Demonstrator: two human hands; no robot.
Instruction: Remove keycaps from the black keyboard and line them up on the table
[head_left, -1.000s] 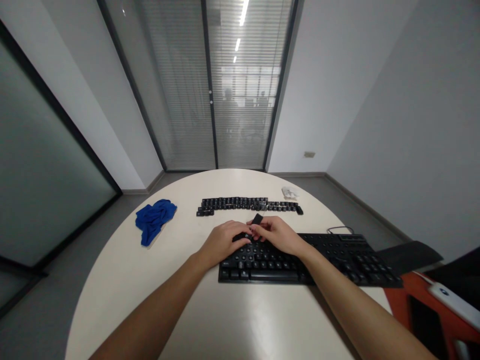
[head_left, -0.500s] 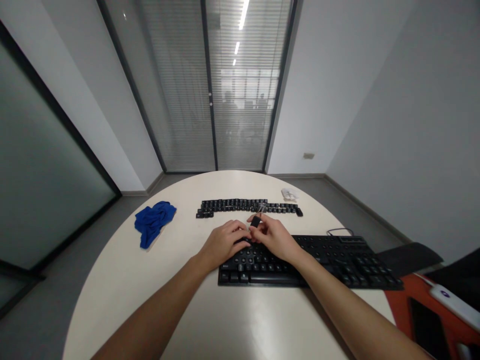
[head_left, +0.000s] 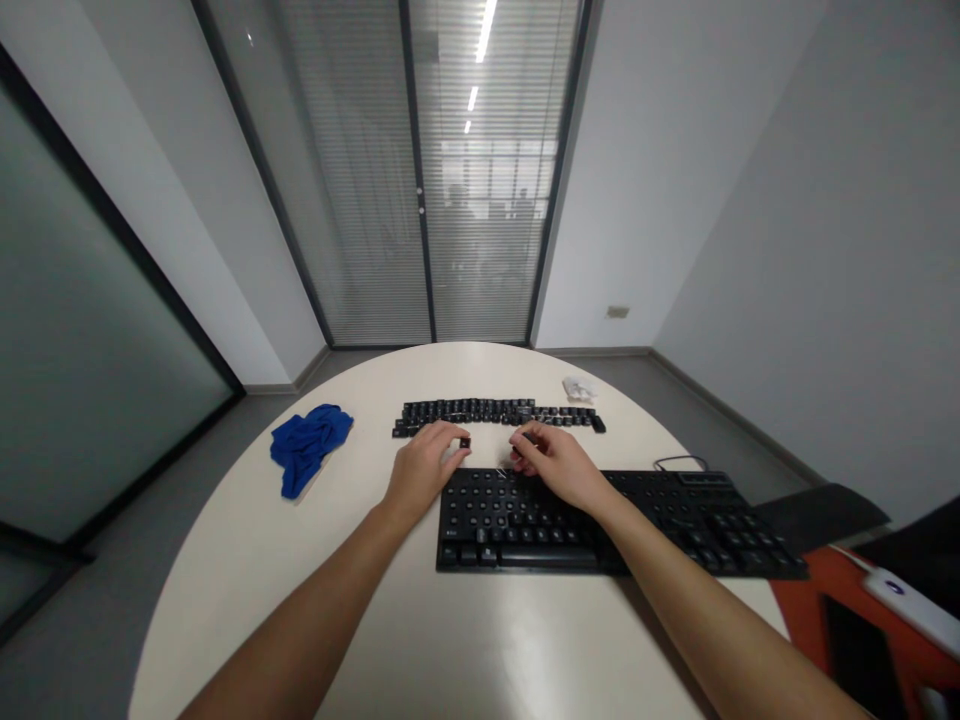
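Between the thumb and fingertips of my left hand (head_left: pixel 421 468) is a small black keycap (head_left: pixel 465 443), held just beyond the keyboard's back left corner. My right hand (head_left: pixel 559 462) has its fingers closed around a keycap puller, whose thin wire ends (head_left: pixel 501 472) point down over the keyboard's back edge; the fingers mostly hide its dark handle. A black keyboard (head_left: pixel 555 556) lies beneath my right hand and forearm. Its upper left part shows small key stems without caps, while the lower rows and right side carry keycaps. Loose black keycaps (head_left: pixel 469 408) stand in rows behind both hands.
A crumpled blue cloth (head_left: pixel 309 440) lies at the left of the round white table (head_left: pixel 450 640). A small clear plastic bag (head_left: pixel 579 389) sits at the back right. The keyboard cable (head_left: pixel 681 460) loops behind it. Beyond the right edge, a phone (head_left: pixel 862 650) and white power strip (head_left: pixel 911 612) rest on red.
My hands have drawn apart, the left moving left and away from the keyboard with a keycap. The puller has turned in my right hand, from wires up to wires down.
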